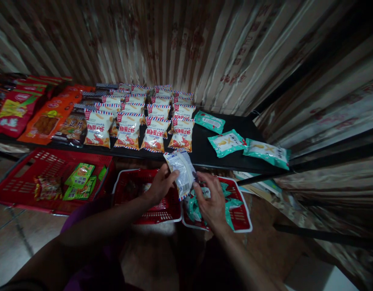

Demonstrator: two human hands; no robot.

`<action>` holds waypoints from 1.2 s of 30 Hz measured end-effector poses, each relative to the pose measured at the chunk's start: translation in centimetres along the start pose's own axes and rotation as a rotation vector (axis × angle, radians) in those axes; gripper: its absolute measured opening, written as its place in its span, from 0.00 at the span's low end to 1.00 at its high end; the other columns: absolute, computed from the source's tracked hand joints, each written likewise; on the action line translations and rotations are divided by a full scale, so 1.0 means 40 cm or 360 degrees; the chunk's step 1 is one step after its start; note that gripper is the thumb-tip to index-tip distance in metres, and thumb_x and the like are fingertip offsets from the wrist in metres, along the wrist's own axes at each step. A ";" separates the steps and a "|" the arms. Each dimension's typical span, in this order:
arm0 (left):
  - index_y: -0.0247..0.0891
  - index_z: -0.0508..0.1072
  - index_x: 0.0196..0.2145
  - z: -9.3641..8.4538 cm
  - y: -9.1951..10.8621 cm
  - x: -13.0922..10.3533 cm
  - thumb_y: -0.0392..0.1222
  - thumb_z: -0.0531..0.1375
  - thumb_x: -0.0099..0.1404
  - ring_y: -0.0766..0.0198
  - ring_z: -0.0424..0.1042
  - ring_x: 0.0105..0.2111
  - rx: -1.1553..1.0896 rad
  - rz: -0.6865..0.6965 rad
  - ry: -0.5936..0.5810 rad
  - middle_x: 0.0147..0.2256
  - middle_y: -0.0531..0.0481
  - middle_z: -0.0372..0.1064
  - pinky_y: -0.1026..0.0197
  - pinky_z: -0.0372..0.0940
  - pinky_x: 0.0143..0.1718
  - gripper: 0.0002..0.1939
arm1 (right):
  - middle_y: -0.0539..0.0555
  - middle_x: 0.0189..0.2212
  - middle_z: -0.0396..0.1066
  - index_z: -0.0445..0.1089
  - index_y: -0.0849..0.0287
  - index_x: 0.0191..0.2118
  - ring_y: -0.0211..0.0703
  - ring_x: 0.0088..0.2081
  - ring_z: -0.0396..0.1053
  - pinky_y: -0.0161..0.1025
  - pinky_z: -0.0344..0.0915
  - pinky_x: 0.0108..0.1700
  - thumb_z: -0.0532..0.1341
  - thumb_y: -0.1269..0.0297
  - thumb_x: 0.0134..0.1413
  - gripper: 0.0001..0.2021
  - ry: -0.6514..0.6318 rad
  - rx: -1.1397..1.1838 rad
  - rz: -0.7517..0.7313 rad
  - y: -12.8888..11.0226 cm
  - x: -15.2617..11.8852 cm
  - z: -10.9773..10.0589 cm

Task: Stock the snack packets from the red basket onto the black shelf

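A white snack bag [181, 171] with striped ends, its printed back facing up, is held between my two hands above the red baskets. My left hand [162, 184] pinches its left edge with the thumb on top. At its lower right side, my right hand [210, 198] grips the edge between thumb and fingers. Behind it, several matching white and orange bags [154, 133] stand in rows on the black shelf [201, 149]. Three teal bags [227, 142] lie on the shelf's right part.
Below the shelf, a red basket [238, 226] holds teal bags, and the middle basket [116, 178] holds dim packets. A larger red basket [25, 190] at left has green and red packets. Orange bags [49, 117] stand on the shelf's left; a striped curtain [162, 40] hangs behind.
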State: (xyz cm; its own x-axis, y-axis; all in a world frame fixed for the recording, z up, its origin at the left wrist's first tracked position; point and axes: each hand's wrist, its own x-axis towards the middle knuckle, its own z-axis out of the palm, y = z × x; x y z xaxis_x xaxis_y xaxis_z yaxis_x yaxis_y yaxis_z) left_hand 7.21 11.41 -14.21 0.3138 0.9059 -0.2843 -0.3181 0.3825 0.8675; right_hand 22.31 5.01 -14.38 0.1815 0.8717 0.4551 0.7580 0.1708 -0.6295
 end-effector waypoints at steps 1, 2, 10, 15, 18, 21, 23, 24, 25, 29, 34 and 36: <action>0.37 0.66 0.40 0.001 0.000 -0.001 0.51 0.63 0.53 0.56 0.71 0.42 0.0041 0.0039 0.0008 0.40 0.46 0.72 0.57 0.67 0.40 0.21 | 0.57 0.43 0.68 0.67 0.53 0.51 0.48 0.47 0.67 0.49 0.65 0.49 0.55 0.63 0.58 0.15 -0.0047 -0.0023 -0.0119 -0.007 -0.004 -0.004; 0.37 0.65 0.40 0.002 0.001 -0.002 0.51 0.63 0.54 0.57 0.71 0.41 0.0077 0.0075 0.0024 0.40 0.46 0.72 0.58 0.67 0.39 0.20 | 0.57 0.45 0.68 0.66 0.52 0.52 0.48 0.48 0.66 0.49 0.65 0.50 0.54 0.63 0.59 0.16 -0.0108 -0.0043 -0.0216 -0.014 -0.008 -0.006; 0.37 0.60 0.45 -0.001 0.005 -0.021 0.52 0.59 0.59 0.56 0.72 0.39 0.0318 0.0251 -0.0211 0.42 0.43 0.69 0.58 0.69 0.34 0.22 | 0.64 0.56 0.60 0.49 0.54 0.63 0.57 0.55 0.61 0.55 0.63 0.52 0.63 0.55 0.51 0.36 -0.0131 -0.0301 -0.0388 -0.031 -0.038 0.011; 0.37 0.62 0.43 -0.010 0.005 -0.039 0.50 0.56 0.63 0.62 0.70 0.38 0.0463 0.0493 -0.0456 0.41 0.45 0.67 0.60 0.67 0.38 0.16 | 0.61 0.50 0.67 0.59 0.55 0.58 0.52 0.51 0.66 0.51 0.65 0.50 0.57 0.63 0.56 0.23 0.0062 -0.0083 -0.0145 -0.023 -0.038 -0.003; 0.37 0.63 0.43 -0.012 -0.006 -0.036 0.50 0.55 0.64 0.64 0.70 0.36 0.0565 0.0508 -0.0434 0.39 0.46 0.66 0.62 0.67 0.35 0.15 | 0.59 0.48 0.70 0.64 0.57 0.54 0.50 0.47 0.69 0.48 0.66 0.48 0.57 0.60 0.56 0.20 0.0188 0.0218 0.0299 -0.008 -0.036 -0.013; 0.37 0.63 0.42 -0.012 -0.025 -0.016 0.49 0.55 0.64 0.62 0.70 0.38 0.0603 0.0421 -0.0178 0.40 0.46 0.66 0.63 0.67 0.32 0.14 | 0.57 0.45 0.73 0.67 0.57 0.51 0.48 0.44 0.71 0.47 0.68 0.45 0.60 0.54 0.53 0.21 0.0275 0.0715 0.0869 -0.008 -0.030 -0.011; 0.37 0.62 0.43 -0.011 -0.034 -0.002 0.49 0.56 0.62 0.60 0.70 0.40 0.0561 0.0324 -0.0035 0.43 0.44 0.67 0.62 0.68 0.31 0.15 | 0.56 0.43 0.74 0.68 0.55 0.49 0.47 0.41 0.72 0.45 0.69 0.43 0.63 0.52 0.50 0.21 0.0275 0.1098 0.1146 -0.019 -0.025 -0.003; 0.37 0.63 0.43 -0.009 -0.036 0.003 0.49 0.57 0.62 0.59 0.70 0.41 0.0532 0.0287 -0.0023 0.44 0.44 0.67 0.61 0.68 0.33 0.16 | 0.55 0.42 0.75 0.69 0.55 0.47 0.46 0.40 0.72 0.44 0.69 0.42 0.64 0.52 0.47 0.21 0.0289 0.1261 0.1244 -0.026 -0.024 0.002; 0.37 0.64 0.43 -0.008 -0.036 0.006 0.50 0.57 0.62 0.58 0.70 0.42 0.0499 0.0266 -0.0056 0.45 0.43 0.68 0.59 0.68 0.36 0.16 | 0.54 0.40 0.75 0.70 0.54 0.45 0.45 0.39 0.73 0.43 0.69 0.41 0.66 0.53 0.45 0.21 0.0307 0.1394 0.1323 -0.033 -0.024 0.008; 0.37 0.66 0.43 0.003 -0.026 -0.003 0.51 0.56 0.63 0.57 0.69 0.46 0.0305 0.0250 -0.0291 0.45 0.44 0.71 0.54 0.64 0.49 0.17 | 0.52 0.36 0.76 0.72 0.54 0.39 0.43 0.36 0.73 0.41 0.70 0.38 0.70 0.56 0.38 0.19 0.0242 0.1645 0.1512 -0.044 -0.037 0.024; 0.36 0.64 0.47 0.005 -0.018 -0.017 0.52 0.57 0.62 0.56 0.71 0.45 0.0107 0.0170 -0.0311 0.46 0.42 0.71 0.52 0.64 0.49 0.21 | 0.54 0.39 0.76 0.72 0.55 0.40 0.48 0.41 0.72 0.45 0.68 0.45 0.69 0.53 0.40 0.19 -0.0102 0.1480 0.1361 -0.017 -0.049 0.018; 0.36 0.64 0.48 0.000 -0.015 -0.019 0.51 0.56 0.63 0.56 0.70 0.46 0.0130 0.0158 -0.0375 0.48 0.42 0.70 0.53 0.63 0.50 0.20 | 0.54 0.39 0.76 0.73 0.56 0.38 0.49 0.42 0.71 0.46 0.66 0.47 0.68 0.52 0.41 0.19 -0.0169 0.1345 0.1233 -0.010 -0.044 0.011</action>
State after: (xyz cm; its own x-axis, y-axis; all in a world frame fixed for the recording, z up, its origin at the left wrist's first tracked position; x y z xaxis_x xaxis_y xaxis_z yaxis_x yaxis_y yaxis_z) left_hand 7.17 10.50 -14.50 0.4874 0.8672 -0.1017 -0.2874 0.2694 0.9191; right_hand 21.42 3.60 -15.22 0.3312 0.9046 -0.2685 -0.2032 -0.2095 -0.9565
